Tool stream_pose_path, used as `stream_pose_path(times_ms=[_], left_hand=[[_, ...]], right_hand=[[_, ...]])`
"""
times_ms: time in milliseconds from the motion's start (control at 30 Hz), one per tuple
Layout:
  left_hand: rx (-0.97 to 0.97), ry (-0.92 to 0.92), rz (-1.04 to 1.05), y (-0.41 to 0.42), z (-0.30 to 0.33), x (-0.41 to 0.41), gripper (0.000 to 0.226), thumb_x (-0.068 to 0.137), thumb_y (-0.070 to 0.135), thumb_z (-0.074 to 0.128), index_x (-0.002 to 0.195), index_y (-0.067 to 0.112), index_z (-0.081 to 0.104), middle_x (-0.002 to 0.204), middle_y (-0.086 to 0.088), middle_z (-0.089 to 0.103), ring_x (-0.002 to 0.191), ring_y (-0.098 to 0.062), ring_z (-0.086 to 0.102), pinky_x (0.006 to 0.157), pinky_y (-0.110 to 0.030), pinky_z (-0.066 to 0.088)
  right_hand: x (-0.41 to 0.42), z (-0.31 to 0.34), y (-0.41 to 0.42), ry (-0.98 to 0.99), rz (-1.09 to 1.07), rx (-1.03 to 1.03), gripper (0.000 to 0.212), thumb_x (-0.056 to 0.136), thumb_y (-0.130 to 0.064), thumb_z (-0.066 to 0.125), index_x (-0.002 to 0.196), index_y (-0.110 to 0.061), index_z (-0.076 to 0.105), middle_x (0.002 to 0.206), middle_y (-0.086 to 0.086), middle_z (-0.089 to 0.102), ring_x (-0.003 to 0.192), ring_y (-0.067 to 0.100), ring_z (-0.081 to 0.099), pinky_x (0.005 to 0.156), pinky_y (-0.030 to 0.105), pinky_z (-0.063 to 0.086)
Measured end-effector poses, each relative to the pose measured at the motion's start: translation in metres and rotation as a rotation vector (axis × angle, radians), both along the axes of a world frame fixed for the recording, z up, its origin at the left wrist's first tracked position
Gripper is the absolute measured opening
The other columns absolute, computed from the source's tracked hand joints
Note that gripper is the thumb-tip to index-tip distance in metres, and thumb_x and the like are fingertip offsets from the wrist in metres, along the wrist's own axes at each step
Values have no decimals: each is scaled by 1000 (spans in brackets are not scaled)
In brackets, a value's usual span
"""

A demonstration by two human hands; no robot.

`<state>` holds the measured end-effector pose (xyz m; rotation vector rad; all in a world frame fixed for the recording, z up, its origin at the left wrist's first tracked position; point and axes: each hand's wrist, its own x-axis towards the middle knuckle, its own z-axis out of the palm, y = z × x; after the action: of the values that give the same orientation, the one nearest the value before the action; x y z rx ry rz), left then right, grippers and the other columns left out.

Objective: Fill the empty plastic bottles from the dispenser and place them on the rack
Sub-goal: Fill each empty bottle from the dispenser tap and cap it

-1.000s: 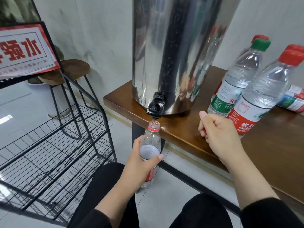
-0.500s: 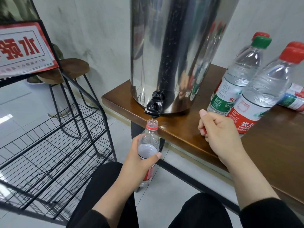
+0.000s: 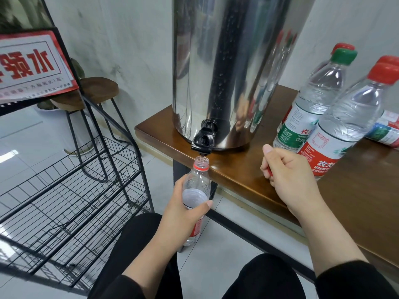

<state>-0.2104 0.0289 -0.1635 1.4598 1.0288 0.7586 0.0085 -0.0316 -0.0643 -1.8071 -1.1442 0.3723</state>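
At the centre of the frame the left hand (image 3: 183,210) is wrapped around a small bottle (image 3: 196,190) and holds it upright, with its open mouth just under the black tap (image 3: 203,140) of the steel dispenser (image 3: 233,67). A thin stream of water falls from the tap into the mouth. Compared with half a second ago, the water level looks nearly the same, at about the thumb, and the bottle has stayed under the tap. The right hand (image 3: 287,175) is closed into a fist on a small red thing, probably the cap, and rests on the edge of the table (image 3: 356,201), as before. At the upper right, three capped bottles (image 3: 345,117) stand on the table beside the dispenser. The wire rack (image 3: 71,195) stands at the lower left, with no bottle visible on it.
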Motion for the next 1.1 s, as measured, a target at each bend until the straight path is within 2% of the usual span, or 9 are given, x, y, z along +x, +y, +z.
stream_pose_path(times_ms=[867, 1100], left_hand=[[-19, -6, 7, -1, 6, 0, 61, 88, 29, 79, 134, 49, 45, 106, 28, 67, 98, 6, 66, 83, -20, 49], [-18, 6, 11, -1, 6, 1, 61, 88, 30, 79, 134, 49, 44, 114, 19, 67, 99, 6, 65, 83, -20, 50]], right_hand=[[-1, 2, -2, -4, 5, -11, 49, 104, -43, 46, 68, -13, 60, 64, 5, 60, 58, 5, 53, 64, 32, 46], [-1, 1, -2, -1, 3, 1, 49, 105, -42, 47, 68, -13, 61, 64, 5, 60, 58, 5, 53, 64, 33, 45]])
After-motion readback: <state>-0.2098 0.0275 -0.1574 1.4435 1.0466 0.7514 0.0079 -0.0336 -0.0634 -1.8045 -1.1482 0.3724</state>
